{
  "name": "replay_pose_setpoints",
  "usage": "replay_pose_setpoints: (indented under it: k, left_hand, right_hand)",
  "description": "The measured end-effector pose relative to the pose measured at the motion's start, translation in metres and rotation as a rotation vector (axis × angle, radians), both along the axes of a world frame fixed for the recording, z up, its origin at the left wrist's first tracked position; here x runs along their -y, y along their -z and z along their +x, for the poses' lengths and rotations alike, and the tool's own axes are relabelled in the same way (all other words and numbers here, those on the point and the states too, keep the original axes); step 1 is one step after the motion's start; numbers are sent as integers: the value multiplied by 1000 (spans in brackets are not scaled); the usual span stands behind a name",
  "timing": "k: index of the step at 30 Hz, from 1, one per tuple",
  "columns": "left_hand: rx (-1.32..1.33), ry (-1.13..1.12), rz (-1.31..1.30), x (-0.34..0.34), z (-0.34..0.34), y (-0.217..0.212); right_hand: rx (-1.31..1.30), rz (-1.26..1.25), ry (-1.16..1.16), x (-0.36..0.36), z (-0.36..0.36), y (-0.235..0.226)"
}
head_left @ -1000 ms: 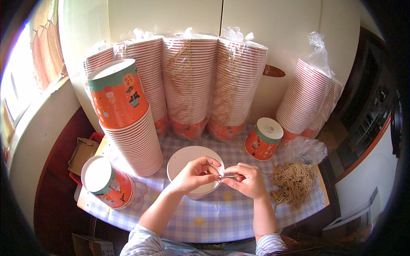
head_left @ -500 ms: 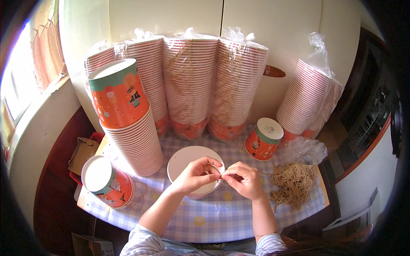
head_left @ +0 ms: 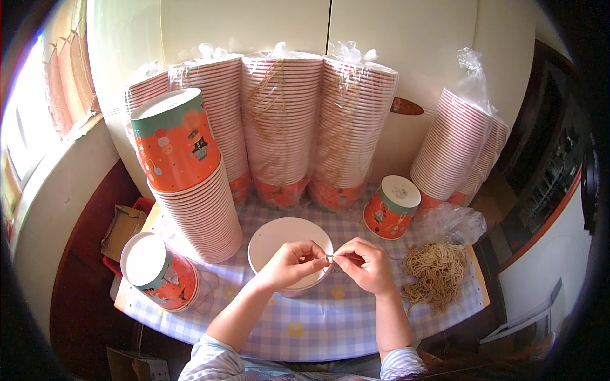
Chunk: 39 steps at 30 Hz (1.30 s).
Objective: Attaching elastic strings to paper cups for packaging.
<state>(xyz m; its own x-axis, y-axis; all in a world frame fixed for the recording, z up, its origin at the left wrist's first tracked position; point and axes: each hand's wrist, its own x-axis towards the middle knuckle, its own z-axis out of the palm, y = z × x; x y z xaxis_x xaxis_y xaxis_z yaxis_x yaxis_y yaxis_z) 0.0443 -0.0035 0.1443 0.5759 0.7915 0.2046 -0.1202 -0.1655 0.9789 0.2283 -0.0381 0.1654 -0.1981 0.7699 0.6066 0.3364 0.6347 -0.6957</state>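
Both hands meet over the right edge of a white round-topped paper bucket [head_left: 279, 236] in the middle of the table. The fingers of my left hand [head_left: 293, 265] are pinched at a small tan piece of cord [head_left: 329, 258], its ends mostly hidden. My right hand [head_left: 365, 265] pinches the same bit from the other side, thumb against forefinger. To the right of my right hand lies a loose heap of tan cord [head_left: 435, 273].
A tall stack of paper buckets [head_left: 197, 209], topped by an orange and green one, stands at left. An upside-down bucket [head_left: 145, 260] is nearer. Bagged stacks [head_left: 283, 120] line the back; another bagged stack [head_left: 448, 152] and a single bucket [head_left: 391, 213] stand at right.
My right hand has shifted slightly up, and my left fingers have curled in closer around the cord. Both hands stay at the bucket's edge.
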Motion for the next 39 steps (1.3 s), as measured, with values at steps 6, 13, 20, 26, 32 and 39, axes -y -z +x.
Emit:
replay_pose_setpoints:
  k: [6, 13, 20, 26, 32, 39]
  left_hand:
    - [96, 5, -112, -1, -3, 4]
    - [126, -40, -102, -1, -2, 1]
    - [195, -116, -111, 1, -3, -7]
    - [218, -82, -157, -1, -6, -7]
    - [-51, 55, -53, 0, -9, -7]
    - [-112, -77, -6, 7, -2, -1]
  right_hand:
    - [14, -109, -29, 0, -1, 2]
    - [56, -165, -26, 1, -2, 0]
    - [51, -211, -6, 2, -2, -2]
    - [54, -224, -18, 1, -2, -1]
    - [11, -241, -22, 0, 1, 2]
    - [13, -235, -39, -1, -2, 3]
